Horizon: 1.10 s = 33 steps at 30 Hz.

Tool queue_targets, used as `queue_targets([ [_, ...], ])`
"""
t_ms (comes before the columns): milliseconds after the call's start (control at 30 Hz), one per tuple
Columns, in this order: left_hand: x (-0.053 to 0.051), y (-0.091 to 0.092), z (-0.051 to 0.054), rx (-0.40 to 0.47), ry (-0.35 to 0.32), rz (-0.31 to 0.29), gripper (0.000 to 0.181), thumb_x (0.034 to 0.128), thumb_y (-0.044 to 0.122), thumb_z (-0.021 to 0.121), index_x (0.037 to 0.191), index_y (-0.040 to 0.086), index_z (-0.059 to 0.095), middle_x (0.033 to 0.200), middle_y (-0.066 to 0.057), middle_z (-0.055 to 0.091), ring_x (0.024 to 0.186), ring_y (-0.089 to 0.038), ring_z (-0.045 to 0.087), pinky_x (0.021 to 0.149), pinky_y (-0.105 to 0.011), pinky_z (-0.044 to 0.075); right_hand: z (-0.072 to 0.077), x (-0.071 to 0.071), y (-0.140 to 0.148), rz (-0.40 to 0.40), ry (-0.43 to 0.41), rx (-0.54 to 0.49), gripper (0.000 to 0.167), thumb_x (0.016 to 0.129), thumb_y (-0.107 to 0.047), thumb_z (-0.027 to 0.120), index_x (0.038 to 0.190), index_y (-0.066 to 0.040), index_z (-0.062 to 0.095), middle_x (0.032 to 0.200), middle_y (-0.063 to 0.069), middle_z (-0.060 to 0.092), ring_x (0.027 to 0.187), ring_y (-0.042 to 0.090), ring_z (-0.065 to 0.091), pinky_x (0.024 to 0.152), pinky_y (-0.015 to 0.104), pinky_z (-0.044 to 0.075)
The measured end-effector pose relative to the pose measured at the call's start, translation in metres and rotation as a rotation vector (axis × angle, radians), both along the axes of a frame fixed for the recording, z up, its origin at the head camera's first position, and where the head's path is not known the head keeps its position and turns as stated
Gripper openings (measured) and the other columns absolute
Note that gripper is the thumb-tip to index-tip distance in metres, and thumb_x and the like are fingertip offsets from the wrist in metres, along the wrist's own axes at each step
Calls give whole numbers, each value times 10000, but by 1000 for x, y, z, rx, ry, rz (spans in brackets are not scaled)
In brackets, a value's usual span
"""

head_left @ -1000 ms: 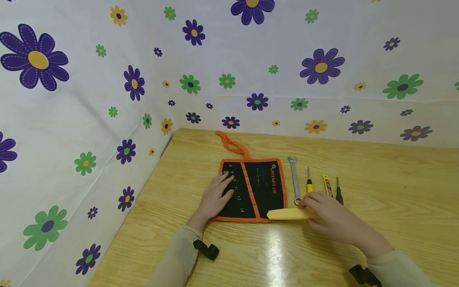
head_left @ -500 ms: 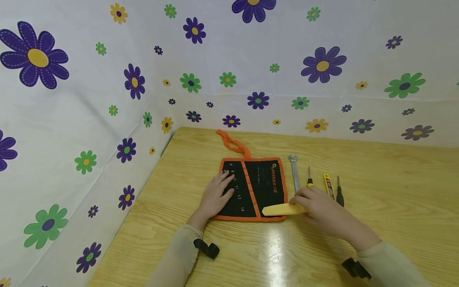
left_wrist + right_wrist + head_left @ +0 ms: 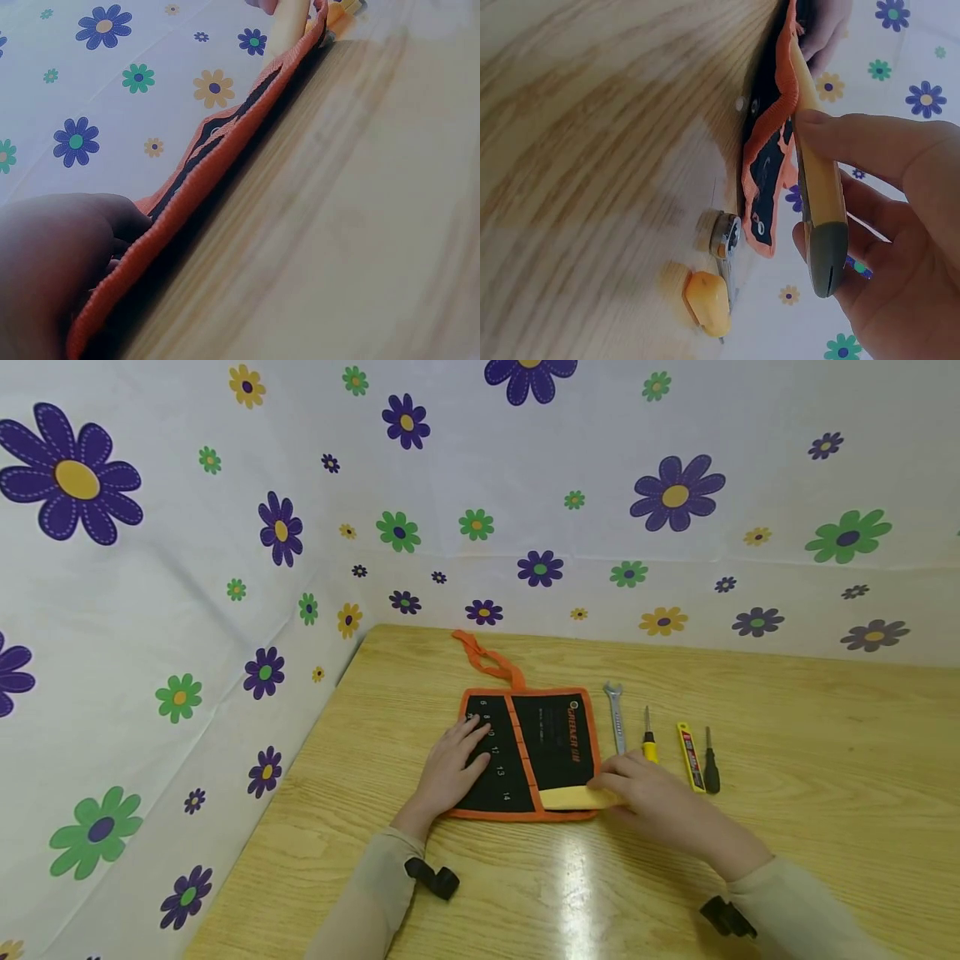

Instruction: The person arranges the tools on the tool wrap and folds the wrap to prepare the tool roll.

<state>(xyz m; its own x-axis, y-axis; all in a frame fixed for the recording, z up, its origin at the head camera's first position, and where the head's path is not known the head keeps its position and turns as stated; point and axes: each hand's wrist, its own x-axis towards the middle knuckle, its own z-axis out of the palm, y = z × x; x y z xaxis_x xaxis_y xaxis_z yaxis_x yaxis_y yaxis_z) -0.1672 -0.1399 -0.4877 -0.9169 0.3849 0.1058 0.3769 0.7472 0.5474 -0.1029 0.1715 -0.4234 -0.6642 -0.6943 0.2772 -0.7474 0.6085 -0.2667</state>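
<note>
A black tool pouch (image 3: pixel 555 735) with orange trim and numbered pockets lies flat on the table. My left hand (image 3: pixel 450 768) rests on its left part, fingers spread over the numbers. Between thumb and fingers, my right hand (image 3: pixel 660 797) pinches a yellow utility knife (image 3: pixel 821 180) with a dark grey end (image 3: pixel 828 259). The knife lies crosswise over the pouch's lower right corner. Its far end meets the slanted orange pocket edge, and the tip is out of sight there. In the left wrist view, pale yellow shows behind the pouch's raised orange border (image 3: pixel 202 180).
Right of the pouch lie a wrench (image 3: pixel 616 718), a yellow-handled screwdriver (image 3: pixel 649 747), a yellow-and-red flat item (image 3: pixel 690 756) and a dark-handled screwdriver (image 3: pixel 711 768). An orange strap (image 3: pixel 487 662) trails behind the pouch. Flowered cloth (image 3: pixel 450 460) hangs at the back and left.
My right hand has moved left with the utility knife, from the pouch's right edge to its slanted pocket edge, where the tip is now hidden. The left hand has stayed in place.
</note>
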Motion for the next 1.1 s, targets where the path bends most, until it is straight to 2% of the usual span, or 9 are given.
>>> queue_targets([
  [267,0,-1,-1,-1,4,-2,499,993,290,497,1457,123,423,1534,-76,300,1436,-244,167,1140,-454,159,-3,-2,-9,14,-94,3,328,778,-69,780,1088,-63,672,1046,24,596,965,207,538,791,366,510],
  [500,-1,-1,-1,-10,4,0,499,993,290,494,1460,129,419,1535,-66,300,1437,-238,167,1141,-449,164,-4,-1,-10,54,-160,32,391,749,9,783,1114,-48,656,1085,44,595,975,229,535,798,360,513],
  [600,-1,0,-1,-17,-1,3,500,995,297,490,1463,138,414,1538,-58,295,1438,-230,163,1143,-440,161,-4,0,-5,81,-170,27,444,729,56,779,1143,-37,645,1105,67,587,987,247,555,800,350,523],
  [700,-1,0,-1,-17,-1,4,498,995,298,493,1462,141,416,1537,-54,297,1438,-225,165,1143,-434,160,-5,1,5,91,-140,1,462,709,95,772,1137,-27,648,1091,84,588,969,256,579,770,332,536],
  [833,-1,1,-1,-18,0,4,496,995,299,495,1461,145,419,1536,-51,298,1437,-218,165,1145,-424,156,-5,3,21,43,-112,0,414,706,76,781,1089,-28,662,1049,87,603,927,263,599,729,339,543],
  [967,-2,0,-2,-13,1,4,495,996,301,493,1460,146,419,1536,-52,298,1437,-218,163,1145,-428,155,-4,5,33,-57,-158,34,323,766,5,761,1074,-23,670,1023,89,615,907,257,608,713,343,544],
  [1100,-2,-1,-3,-10,0,6,496,997,306,490,1462,151,417,1538,-48,293,1438,-217,158,1144,-437,156,-6,7,38,-149,-235,25,249,828,-3,699,1075,-12,670,900,0,596,768,112,562,621,255,509],
])
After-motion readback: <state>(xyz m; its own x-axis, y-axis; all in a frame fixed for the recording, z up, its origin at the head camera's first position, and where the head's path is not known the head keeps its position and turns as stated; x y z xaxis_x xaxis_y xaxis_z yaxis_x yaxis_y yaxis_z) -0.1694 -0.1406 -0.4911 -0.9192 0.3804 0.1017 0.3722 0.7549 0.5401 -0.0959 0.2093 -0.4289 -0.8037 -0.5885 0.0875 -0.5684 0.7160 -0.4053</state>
